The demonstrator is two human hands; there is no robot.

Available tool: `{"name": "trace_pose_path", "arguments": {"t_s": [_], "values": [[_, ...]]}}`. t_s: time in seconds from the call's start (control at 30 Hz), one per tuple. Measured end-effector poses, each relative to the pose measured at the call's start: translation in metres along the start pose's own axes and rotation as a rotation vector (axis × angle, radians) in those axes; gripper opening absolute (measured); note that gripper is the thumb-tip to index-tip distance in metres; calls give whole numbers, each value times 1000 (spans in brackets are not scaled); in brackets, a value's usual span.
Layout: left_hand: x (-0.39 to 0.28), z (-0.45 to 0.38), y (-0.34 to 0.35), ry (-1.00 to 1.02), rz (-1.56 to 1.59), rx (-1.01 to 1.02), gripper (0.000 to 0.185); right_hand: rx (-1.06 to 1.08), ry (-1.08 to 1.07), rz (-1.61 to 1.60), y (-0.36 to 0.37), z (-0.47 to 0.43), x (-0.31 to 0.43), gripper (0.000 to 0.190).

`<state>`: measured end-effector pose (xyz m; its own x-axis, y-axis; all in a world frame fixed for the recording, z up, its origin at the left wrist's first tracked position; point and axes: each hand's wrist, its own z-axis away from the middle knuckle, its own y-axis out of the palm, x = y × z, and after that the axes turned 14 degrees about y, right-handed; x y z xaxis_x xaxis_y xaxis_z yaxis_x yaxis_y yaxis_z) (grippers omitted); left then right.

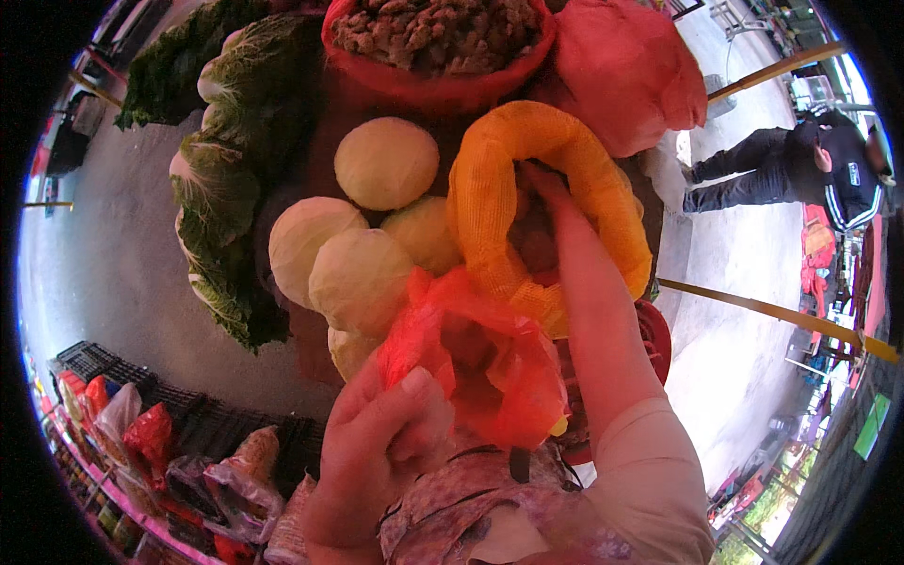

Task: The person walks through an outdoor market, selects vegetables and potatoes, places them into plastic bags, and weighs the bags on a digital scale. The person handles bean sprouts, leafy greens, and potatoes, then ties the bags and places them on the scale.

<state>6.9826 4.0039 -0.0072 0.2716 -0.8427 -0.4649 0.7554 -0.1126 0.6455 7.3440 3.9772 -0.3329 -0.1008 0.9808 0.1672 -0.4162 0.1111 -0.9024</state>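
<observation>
My left hand (395, 417) grips the rim of a thin red plastic bag (494, 353), whose mouth gapes in front of my body. With the arm stretched forward, my right hand (547, 183) reaches down inside an orange mesh sack (487, 205) with a thick rolled rim. Brownish round produce (533, 240) shows dimly within the sack; my fingers are mostly hidden there. Several pale round cabbage-like vegetables (361, 279) lie to the left of the sack, partly touching one another.
Leafy cabbages (219, 183) line the stand's left side. A red sack of ginger-like roots (438, 35) and a red bag (628, 78) stand at the far side. Filled bags (240, 487) sit lower left. A person in dark clothes (791, 166) is at the right, beyond a wooden pole (763, 309).
</observation>
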Motion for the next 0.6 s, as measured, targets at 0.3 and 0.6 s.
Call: {"name": "trace_pose_path", "arguments": {"t_s": [0.3, 0.6], "values": [[3, 5, -12, 53, 21, 105, 28, 788, 54, -997, -111, 107, -46, 49], [6, 16, -20, 62, 80, 148, 26, 994, -418, -674, -122, 265, -68, 35]]}}
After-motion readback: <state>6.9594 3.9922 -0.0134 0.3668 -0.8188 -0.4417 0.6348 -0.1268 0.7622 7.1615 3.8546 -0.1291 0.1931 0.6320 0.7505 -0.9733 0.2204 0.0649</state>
